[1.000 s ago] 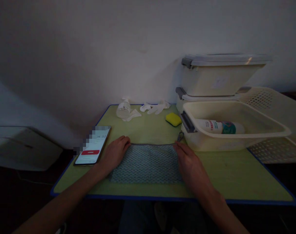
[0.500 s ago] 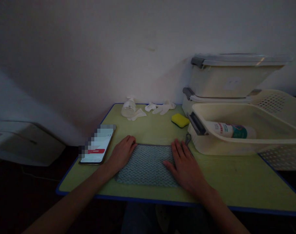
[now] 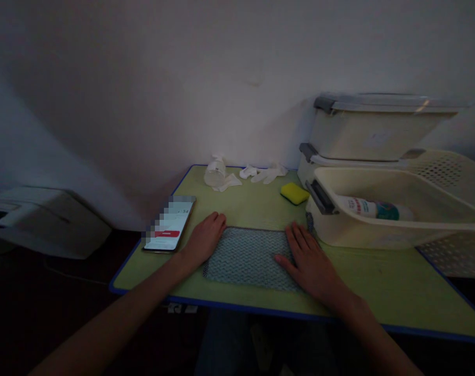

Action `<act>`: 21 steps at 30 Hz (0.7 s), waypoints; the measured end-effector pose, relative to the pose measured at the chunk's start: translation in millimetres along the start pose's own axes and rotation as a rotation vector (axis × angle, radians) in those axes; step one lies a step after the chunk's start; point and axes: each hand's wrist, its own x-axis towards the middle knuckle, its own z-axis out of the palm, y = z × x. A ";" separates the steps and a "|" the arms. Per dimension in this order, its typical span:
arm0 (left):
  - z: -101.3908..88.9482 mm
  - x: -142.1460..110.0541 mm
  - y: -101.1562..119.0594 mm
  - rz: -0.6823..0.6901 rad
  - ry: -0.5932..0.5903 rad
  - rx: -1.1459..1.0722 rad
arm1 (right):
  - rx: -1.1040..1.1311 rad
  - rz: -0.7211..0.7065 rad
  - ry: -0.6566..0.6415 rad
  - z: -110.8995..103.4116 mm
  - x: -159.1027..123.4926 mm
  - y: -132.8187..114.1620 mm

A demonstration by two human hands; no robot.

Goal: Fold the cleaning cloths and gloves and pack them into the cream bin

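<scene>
A grey-blue textured dishcloth (image 3: 253,258) with a dark edging lies flat on the table, long side toward me. At its far left corner is my left hand (image 3: 206,235), fingers curled together on the edge. My right hand (image 3: 306,256) rests palm down on the cloth's right side, thumb apart and fingers stretched out flat. The loop at the far right corner shows just beyond that hand, against the cream bin (image 3: 339,232).
Left of the cloth lies a lit phone (image 3: 169,230). At the back are a clear pump bottle (image 3: 214,174) on its side, white gloves (image 3: 269,173) and a yellow sponge (image 3: 294,193). A white-and-green bottle (image 3: 378,209) lies in the bin; a lidded box (image 3: 382,130) stands behind.
The view has shifted slightly, so the table and phone appear farther right. Both hands keep nearly the same places on the dishcloth.
</scene>
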 end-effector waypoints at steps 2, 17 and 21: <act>-7.5 -2.3 4.4 0.001 0.023 0.071 | 0.019 -0.009 -0.032 -7.0 0.7 -1.0; 34.5 -40.8 57.4 0.141 0.070 0.216 | 0.135 -0.080 0.005 3.9 12.7 -87.8; 30.9 -41.9 57.3 0.138 0.103 0.266 | 0.125 -0.014 -0.002 1.6 4.5 -70.3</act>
